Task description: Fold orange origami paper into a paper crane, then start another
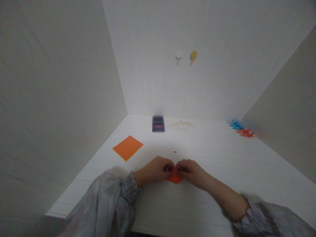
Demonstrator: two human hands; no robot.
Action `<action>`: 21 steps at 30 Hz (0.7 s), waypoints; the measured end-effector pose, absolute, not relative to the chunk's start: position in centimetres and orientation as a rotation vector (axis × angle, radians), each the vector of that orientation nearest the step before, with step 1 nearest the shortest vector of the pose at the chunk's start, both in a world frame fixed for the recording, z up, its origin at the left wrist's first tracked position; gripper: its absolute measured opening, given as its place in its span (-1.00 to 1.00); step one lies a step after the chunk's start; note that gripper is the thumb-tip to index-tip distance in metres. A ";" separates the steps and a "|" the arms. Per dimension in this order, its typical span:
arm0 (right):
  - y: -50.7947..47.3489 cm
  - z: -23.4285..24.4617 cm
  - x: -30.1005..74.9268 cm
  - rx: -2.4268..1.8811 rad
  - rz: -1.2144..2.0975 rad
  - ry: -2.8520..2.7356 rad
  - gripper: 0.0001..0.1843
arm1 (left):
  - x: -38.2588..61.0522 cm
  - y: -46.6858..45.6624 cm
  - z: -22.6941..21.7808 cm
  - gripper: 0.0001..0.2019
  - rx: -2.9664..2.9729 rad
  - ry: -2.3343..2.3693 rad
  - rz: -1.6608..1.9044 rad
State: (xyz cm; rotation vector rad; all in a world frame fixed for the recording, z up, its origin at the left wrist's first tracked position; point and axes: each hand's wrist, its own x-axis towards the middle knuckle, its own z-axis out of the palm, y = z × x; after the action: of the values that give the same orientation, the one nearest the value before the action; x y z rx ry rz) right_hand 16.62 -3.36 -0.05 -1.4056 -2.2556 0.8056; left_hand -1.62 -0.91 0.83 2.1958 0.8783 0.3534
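Note:
A small piece of folded orange-red paper (174, 179) lies on the white table, partly hidden under my fingers. My left hand (161, 167) pinches its left side, with a ring showing on one finger. From the other side my right hand (190, 169) grips the paper, its fingertips close to those of the left. Both hands are closed and rest low over the tabletop. Just beyond them is a tiny orange-red scrap (175, 152). To the left, a stack of square orange paper (127, 148) lies flat, with a yellow edge showing.
At the back of the table stands a dark, pixelated phone-like object (158, 124). Folded blue paper figures (236, 124) and orange ones (245, 132) line up at the far right. A white hook (179, 55) and a yellow hook (193, 55) are on the back wall. Panels enclose both sides.

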 end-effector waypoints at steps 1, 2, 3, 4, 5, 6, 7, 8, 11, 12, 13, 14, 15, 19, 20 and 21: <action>-3.4 0.0 16.6 -1.400 0.729 -2.280 -0.88 | -1.6 -0.9 0.8 -0.86 2.229 0.866 0.356; -3.4 0.0 16.5 -1.392 0.657 -2.295 -0.88 | -1.5 -0.9 0.8 -0.85 2.262 0.848 0.359; -3.4 0.0 16.5 -1.387 0.604 -2.301 -0.89 | -1.5 -0.9 0.8 -0.83 2.293 0.830 0.364; -3.4 0.0 16.6 -1.383 0.577 -2.305 -0.90 | -1.5 -0.8 0.8 -0.82 2.319 0.813 0.371; -3.4 -0.1 16.6 -1.381 0.571 -2.307 -0.91 | -1.4 -0.8 0.8 -0.81 2.340 0.801 0.379; -3.3 -0.1 16.7 -1.385 0.579 -2.311 -0.92 | -1.4 -0.8 0.8 -0.81 2.356 0.796 0.383; -3.2 -0.2 16.7 -1.389 0.592 -2.318 -0.92 | -1.4 -0.8 0.8 -0.81 2.366 0.798 0.385; -3.1 -0.2 16.8 -1.391 0.596 -2.321 -0.93 | -1.4 -0.8 0.8 -0.82 2.369 0.805 0.385; -2.9 -0.3 17.0 -1.364 0.583 -2.338 -0.92 | -1.5 -0.8 0.7 -0.83 2.364 0.831 0.396; -2.8 -0.3 17.0 -1.344 0.578 -2.350 -0.90 | -1.5 -0.8 0.7 -0.83 2.360 0.837 0.402; -2.7 -0.3 17.1 -1.320 0.574 -2.367 -0.89 | -1.5 -0.8 0.6 -0.83 2.359 0.843 0.408; -2.7 -0.3 17.1 -1.295 0.572 -2.386 -0.87 | -1.5 -0.8 0.6 -0.83 2.361 0.846 0.410; -2.7 -0.2 17.1 -1.273 0.568 -2.402 -0.86 | -1.5 -0.8 0.6 -0.83 2.369 0.847 0.408; -2.9 0.0 17.2 -1.212 0.527 -2.452 -0.86 | -1.6 -0.9 0.6 -0.81 2.436 0.846 0.393; -2.9 0.1 17.2 -1.204 0.519 -2.463 -0.87 | -1.7 -0.9 0.7 -0.81 2.456 0.845 0.386; -2.9 0.1 17.3 -1.195 0.515 -2.477 -0.87 | -1.7 -0.9 0.7 -0.81 2.476 0.842 0.381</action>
State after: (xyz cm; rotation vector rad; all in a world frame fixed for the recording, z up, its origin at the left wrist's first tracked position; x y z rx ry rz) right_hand 17.30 -2.94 0.14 -1.1953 -2.4767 0.5151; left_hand -1.70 -0.94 0.74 2.4756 0.8425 0.3812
